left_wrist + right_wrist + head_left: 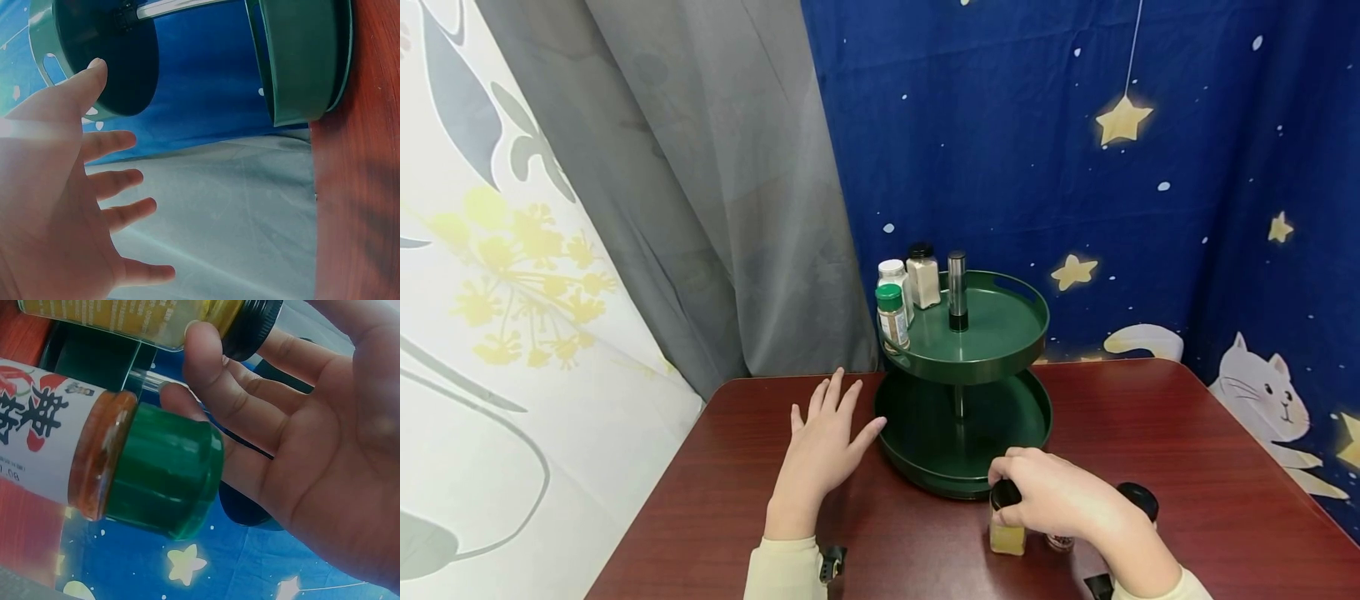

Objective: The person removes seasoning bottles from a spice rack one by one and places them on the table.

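My right hand (pixel 1063 497) holds a square glass spice jar (pixel 1008 540) by its black lid, fingers curled around it. Yellow contents show through the glass. The jar is at the front of a green two-tier turntable rack (pixel 973 371). In the right wrist view, a bottle with a green cap (pixel 164 472) and a white printed label stands close by that hand. My left hand (pixel 822 450) hovers at the rack's left side with fingers spread, holding nothing. In the left wrist view its fingers (pixel 128 219) are apart from both tiers.
On the upper tier are a green-capped shaker (pixel 892 321), a white-capped bottle (pixel 891 268) and a black-lidded jar (pixel 924 279), left of the metal post (pixel 957 287). Partly hidden by my right arm are another black-lidded container (pixel 1138 497) and a small jar (pixel 1060 542). Curtains hang behind the table (pixel 700 508).
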`<state>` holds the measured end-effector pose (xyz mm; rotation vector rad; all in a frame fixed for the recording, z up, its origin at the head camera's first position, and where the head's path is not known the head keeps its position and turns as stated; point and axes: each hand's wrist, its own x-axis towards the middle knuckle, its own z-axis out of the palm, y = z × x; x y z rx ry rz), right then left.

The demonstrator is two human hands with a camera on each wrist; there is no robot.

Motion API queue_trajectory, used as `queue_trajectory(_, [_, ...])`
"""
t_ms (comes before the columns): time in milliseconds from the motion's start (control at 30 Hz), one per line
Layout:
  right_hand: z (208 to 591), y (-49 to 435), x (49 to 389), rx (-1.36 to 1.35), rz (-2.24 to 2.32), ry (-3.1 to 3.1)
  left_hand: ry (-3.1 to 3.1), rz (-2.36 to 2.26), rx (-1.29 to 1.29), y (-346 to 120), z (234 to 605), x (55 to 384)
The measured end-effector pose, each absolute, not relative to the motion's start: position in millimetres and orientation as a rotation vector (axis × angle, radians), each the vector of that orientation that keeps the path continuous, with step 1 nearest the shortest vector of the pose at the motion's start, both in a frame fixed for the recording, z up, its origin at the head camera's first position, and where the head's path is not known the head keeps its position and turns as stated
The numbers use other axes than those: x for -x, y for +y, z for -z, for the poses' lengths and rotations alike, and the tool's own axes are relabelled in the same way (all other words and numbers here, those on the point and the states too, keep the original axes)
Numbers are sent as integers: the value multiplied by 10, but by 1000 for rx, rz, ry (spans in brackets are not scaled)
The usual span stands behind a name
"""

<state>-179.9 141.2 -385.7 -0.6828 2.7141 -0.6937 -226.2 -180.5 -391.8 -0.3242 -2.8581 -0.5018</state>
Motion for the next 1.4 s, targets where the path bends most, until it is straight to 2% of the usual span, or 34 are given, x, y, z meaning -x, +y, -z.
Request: queue_trajectory(1400, [3849,1422,1790,602,699,2717,-2863,496,323,-1804,3946,2278])
